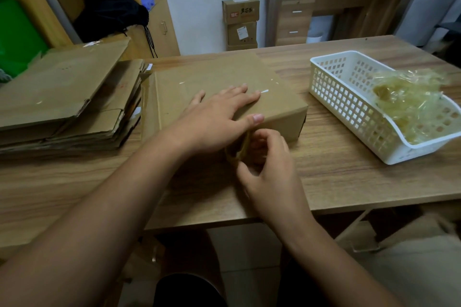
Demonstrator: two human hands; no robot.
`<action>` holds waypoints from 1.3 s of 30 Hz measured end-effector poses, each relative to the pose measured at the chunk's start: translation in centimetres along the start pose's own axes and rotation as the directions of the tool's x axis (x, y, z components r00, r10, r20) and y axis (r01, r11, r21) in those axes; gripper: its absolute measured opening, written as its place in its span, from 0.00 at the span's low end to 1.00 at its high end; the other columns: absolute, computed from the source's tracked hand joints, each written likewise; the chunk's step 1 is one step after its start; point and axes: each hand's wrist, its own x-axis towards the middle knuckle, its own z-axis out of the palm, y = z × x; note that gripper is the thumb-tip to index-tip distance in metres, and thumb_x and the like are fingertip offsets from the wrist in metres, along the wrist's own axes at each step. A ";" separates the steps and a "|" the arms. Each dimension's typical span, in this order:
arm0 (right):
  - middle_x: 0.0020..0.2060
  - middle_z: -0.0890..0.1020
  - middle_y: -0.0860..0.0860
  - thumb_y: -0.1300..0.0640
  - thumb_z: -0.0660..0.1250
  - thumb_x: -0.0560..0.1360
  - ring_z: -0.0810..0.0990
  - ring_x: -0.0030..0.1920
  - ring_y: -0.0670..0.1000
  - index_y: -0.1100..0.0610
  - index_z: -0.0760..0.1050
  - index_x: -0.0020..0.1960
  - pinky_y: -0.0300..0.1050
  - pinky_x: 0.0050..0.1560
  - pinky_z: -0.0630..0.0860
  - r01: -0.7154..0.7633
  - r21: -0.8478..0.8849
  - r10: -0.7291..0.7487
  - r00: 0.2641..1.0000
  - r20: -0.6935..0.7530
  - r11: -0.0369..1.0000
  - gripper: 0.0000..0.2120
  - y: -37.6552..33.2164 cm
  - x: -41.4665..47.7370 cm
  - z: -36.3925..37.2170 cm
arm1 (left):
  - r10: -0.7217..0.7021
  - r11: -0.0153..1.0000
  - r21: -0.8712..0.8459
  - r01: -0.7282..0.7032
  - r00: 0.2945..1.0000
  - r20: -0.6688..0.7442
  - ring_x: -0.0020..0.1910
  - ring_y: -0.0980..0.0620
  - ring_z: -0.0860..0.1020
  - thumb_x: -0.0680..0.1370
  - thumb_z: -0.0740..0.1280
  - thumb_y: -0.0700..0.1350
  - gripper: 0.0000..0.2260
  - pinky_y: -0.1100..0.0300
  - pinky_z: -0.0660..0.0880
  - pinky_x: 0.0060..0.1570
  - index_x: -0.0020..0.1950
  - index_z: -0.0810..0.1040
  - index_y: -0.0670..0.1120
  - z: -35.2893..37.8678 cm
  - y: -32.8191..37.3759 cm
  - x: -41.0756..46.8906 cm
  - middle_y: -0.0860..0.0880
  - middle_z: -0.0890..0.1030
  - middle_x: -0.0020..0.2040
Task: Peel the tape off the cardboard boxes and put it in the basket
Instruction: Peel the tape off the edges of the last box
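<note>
A brown cardboard box (224, 77) lies in the middle of the wooden table, with clear tape glinting on its top. My left hand (219, 117) presses flat on the box top, fingers straight, thumb at the near edge. Just below that edge my right hand (267, 164) pinches a strip of brownish tape (240, 148) lifted from the box's near side. A white plastic basket (349, 107) stands to the right, holding a crumpled heap of peeled clear tape (409, 104).
A stack of flattened cardboard boxes (67, 97) fills the table's left side. Bare tabletop (336, 177) lies between the box and the basket. Behind stand a wooden desk (331, 5), small boxes (240, 22) on the floor and shelving (104, 7) at left.
</note>
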 end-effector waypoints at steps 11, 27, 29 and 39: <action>0.57 0.69 0.44 0.49 0.76 0.72 0.72 0.52 0.38 0.51 0.67 0.65 0.30 0.49 0.71 -0.013 -0.088 0.010 0.999 -0.035 0.996 0.27 -0.8 -0.3 1.2 | -0.004 0.999 -0.039 0.005 1.000 0.005 0.80 0.61 0.50 0.82 0.53 0.66 0.26 0.41 0.42 0.78 0.80 0.56 0.66 -0.1 0.0 0.0 0.60 0.52 0.82; 0.48 0.85 0.41 0.67 0.64 0.80 0.82 0.52 0.38 0.51 0.81 0.60 0.31 0.50 0.75 0.060 0.056 -0.065 0.995 0.080 0.997 0.15 0.2 -0.2 -2.5 | 0.014 0.998 -0.054 -0.012 1.000 0.022 0.80 0.63 0.49 0.81 0.54 0.67 0.26 0.44 0.42 0.78 0.79 0.56 0.67 0.0 -0.3 0.2 0.62 0.52 0.82; 0.48 0.84 0.42 0.68 0.65 0.79 0.81 0.51 0.38 0.52 0.81 0.58 0.27 0.50 0.73 0.124 0.047 -0.128 0.987 0.097 0.991 0.15 -0.5 -1.4 -1.6 | 0.009 0.998 -0.060 -0.008 1.000 0.017 0.80 0.63 0.49 0.81 0.54 0.67 0.26 0.44 0.42 0.78 0.79 0.56 0.67 0.1 -0.3 0.2 0.62 0.52 0.82; 0.52 0.81 0.41 0.69 0.63 0.76 0.77 0.57 0.41 0.50 0.82 0.56 0.31 0.57 0.72 0.248 0.046 -0.248 0.899 0.361 0.968 0.19 -1.4 -2.4 -2.0 | 0.003 0.998 -0.070 -0.004 1.000 -0.011 0.80 0.62 0.51 0.80 0.55 0.68 0.27 0.43 0.42 0.78 0.79 0.58 0.66 0.3 -0.2 0.2 0.61 0.54 0.82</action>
